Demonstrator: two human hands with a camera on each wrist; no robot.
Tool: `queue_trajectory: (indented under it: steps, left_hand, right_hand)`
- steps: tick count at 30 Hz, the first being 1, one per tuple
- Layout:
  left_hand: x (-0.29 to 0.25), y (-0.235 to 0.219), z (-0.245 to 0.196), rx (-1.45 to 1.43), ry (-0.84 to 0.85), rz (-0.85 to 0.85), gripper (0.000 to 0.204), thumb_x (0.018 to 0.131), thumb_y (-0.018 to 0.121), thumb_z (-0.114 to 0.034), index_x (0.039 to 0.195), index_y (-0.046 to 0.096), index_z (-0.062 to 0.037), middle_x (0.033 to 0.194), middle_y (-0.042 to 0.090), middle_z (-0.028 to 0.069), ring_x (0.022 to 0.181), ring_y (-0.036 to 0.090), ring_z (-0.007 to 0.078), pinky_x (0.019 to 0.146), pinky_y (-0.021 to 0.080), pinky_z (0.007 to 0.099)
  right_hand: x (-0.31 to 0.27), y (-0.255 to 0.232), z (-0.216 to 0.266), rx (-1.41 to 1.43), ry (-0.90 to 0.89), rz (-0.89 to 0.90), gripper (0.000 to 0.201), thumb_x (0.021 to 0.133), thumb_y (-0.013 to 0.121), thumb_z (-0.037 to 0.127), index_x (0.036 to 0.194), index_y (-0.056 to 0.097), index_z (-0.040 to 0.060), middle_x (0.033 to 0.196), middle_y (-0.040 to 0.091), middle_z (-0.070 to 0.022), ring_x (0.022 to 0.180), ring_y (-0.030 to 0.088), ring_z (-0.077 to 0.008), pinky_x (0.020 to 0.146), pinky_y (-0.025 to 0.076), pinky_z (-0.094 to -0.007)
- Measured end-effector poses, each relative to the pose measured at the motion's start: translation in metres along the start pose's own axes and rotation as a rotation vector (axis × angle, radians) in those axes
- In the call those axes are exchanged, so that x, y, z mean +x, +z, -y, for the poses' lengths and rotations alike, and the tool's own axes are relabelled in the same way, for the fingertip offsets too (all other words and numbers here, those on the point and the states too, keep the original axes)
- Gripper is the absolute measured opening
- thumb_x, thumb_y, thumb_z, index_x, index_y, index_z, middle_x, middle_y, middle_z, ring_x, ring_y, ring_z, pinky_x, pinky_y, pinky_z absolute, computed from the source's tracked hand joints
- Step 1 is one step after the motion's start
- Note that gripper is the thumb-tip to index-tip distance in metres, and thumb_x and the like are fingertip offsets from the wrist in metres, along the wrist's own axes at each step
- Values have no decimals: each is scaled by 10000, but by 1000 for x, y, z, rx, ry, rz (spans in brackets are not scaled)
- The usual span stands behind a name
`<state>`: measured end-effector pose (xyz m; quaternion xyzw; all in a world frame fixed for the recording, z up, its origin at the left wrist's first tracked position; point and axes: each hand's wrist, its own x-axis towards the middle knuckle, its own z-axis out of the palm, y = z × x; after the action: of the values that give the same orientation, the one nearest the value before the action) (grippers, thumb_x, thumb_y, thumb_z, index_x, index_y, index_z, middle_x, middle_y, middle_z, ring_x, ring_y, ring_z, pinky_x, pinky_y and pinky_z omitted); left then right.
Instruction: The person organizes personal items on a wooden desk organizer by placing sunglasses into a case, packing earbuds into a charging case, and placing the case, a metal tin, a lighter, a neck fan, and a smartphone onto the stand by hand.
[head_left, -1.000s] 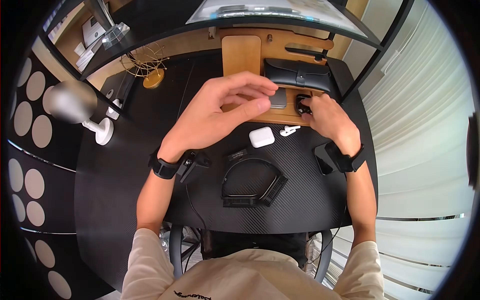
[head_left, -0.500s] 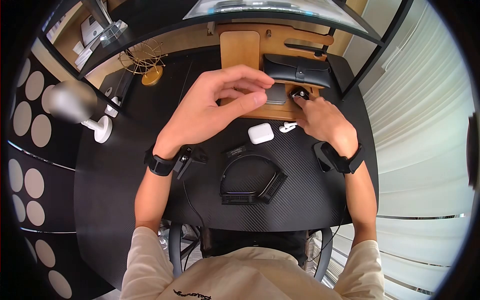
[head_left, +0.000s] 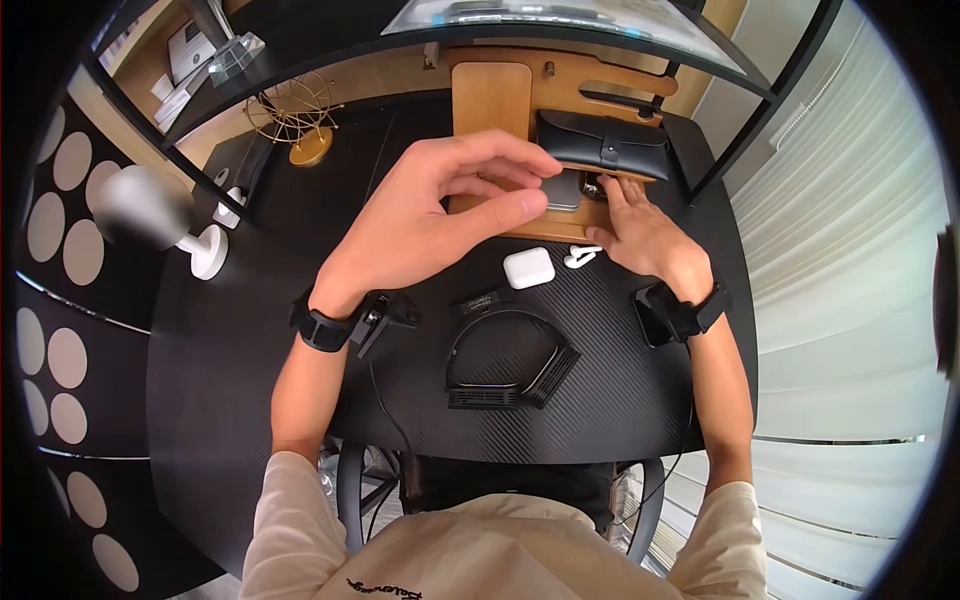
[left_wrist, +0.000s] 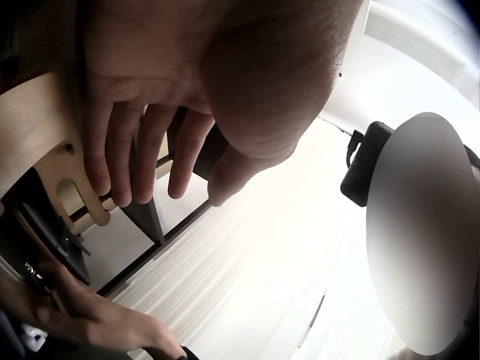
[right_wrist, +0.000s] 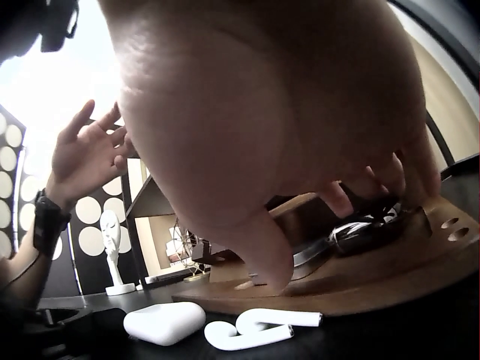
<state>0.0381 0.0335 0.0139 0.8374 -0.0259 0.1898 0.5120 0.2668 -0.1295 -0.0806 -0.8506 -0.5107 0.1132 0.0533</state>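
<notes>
My right hand reaches over the right side of a wooden desk organizer, fingers extended and thumb apart. Beside its fingertips sits a small black item with shiny metal parts, partly covered by the hand. In the right wrist view that dark item lies on the wood below the fingers. Left of it is a flat grey case. My left hand hovers over the organizer's left part, fingers loosely bent, holding nothing. The left wrist view shows its palm and hanging fingers.
A black leather pouch lies on the organizer. In front are a white earbud case and two white earbuds. Nearer stands a black curved band with slatted ends. A phone lies under the right wrist; a shelf overhangs behind.
My right hand's fingers have gone from bent around the small black item to extended beside it, to the right. The left hand stays nearly in place.
</notes>
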Motion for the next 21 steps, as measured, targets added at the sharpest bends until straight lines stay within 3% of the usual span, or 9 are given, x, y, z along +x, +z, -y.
queue_trajectory:
  steps: [4,11,21]
  left_hand:
    - [1,-2,0,0,14,0,279,984,682,-59,1256,692,4,1234,703,98,1162,680,203,996,547,338]
    - [-1,-1,-1,3,-16,-7,284,974,700,-70,1251,699,-6,1224,705,99,1161,679,203,990,549,338]
    - [-3,-1,2,22,21,-4,278,975,703,-78,1245,706,-13,1224,705,97,1147,679,204,989,547,344]
  right_hand:
    - [2,5,-3,-43,2,-32,822,1029,551,489,1639,237,37,1664,255,-286,1573,209,-391,1272,240,-512]
    - [6,9,-3,-18,3,-66,822,1023,522,559,1627,300,48,1668,252,-281,1578,200,-389,1275,214,-528]
    - [2,6,-5,-68,-4,-105,604,1050,517,261,1595,363,53,1603,385,-253,1500,367,-386,1201,364,-522]
